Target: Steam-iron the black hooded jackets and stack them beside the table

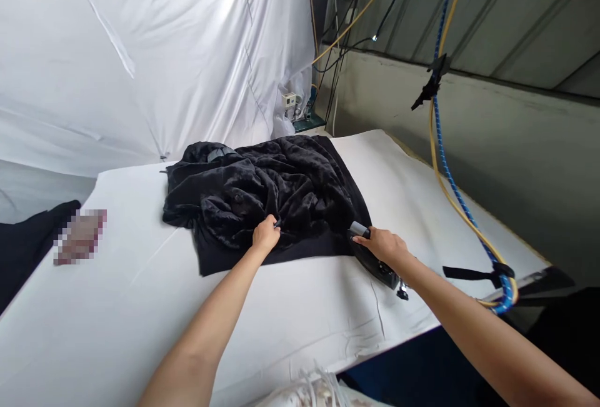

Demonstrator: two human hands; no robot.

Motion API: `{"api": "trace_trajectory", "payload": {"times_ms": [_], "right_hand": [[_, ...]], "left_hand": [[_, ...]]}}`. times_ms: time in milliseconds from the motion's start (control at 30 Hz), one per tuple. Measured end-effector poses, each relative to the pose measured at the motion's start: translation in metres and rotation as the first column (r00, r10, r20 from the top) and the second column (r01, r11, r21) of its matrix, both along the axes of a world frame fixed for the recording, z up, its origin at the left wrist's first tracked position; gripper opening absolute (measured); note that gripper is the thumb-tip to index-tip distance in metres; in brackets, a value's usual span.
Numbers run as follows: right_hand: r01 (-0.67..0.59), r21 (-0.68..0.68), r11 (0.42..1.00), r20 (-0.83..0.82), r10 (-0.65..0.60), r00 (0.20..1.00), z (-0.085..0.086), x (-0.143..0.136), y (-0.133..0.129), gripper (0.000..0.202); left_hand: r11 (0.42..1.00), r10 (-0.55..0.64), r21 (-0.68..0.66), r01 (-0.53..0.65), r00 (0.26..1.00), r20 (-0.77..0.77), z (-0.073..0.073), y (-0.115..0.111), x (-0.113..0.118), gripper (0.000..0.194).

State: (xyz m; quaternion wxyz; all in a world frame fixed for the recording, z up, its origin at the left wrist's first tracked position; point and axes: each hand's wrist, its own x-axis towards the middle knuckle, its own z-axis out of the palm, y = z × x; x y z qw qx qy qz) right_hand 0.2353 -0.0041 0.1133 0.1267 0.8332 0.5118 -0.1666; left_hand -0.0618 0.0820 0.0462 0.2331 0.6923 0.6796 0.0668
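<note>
A black, furry-looking garment (300, 188) lies bunched on the white-covered table (164, 319), with a smooth black edge along its near side. My left hand (266, 235) is closed on a fold of it near the front edge. My right hand (384, 246) is wrapped round the handle of a black iron (372, 264). The iron's front end rests at the near right corner of the garment, and its rear end is over the white cover. A grey ribbed piece (221, 154) shows at the garment's far left.
Blue and yellow hoses (440, 144) hang at the right and loop down behind my right forearm. White sheeting (164, 50) hangs beyond the table. A machine (295, 107) stands at the back. Dark fabric (28, 244) and a blurred patch are at the left.
</note>
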Motion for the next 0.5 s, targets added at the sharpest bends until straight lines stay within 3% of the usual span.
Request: {"api": "trace_trajectory", "payload": {"times_ms": [133, 233, 333, 433, 500], "right_hand": [[0.067, -0.003, 0.998, -0.006, -0.067, 0.998, 0.002, 0.022, -0.004, 0.058], [0.088, -0.016, 0.996, -0.032, -0.088, 0.996, 0.006, 0.032, -0.009, 0.058], [0.001, -0.010, 1.000, -0.042, -0.001, 0.999, 0.012, 0.030, -0.014, 0.055], [-0.150, -0.008, 0.989, -0.046, 0.150, 0.988, 0.015, 0.016, -0.015, 0.055], [-0.237, -0.017, 0.971, -0.054, 0.236, 0.970, 0.013, 0.005, -0.012, 0.056]], "left_hand": [[0.999, 0.000, -0.036, -0.005, 0.989, -0.145, 0.016, -0.004, 0.007, 0.023], [0.978, 0.037, 0.208, 0.010, 0.975, -0.220, 0.028, -0.007, 0.024, 0.034], [0.909, -0.113, 0.386, 0.160, 0.983, -0.142, 0.030, -0.007, 0.052, 0.059], [0.937, -0.221, 0.256, 0.236, 0.972, -0.084, 0.020, -0.002, 0.081, 0.072], [0.955, -0.253, 0.136, 0.262, 0.964, -0.081, 0.009, 0.004, 0.093, 0.052]]}}
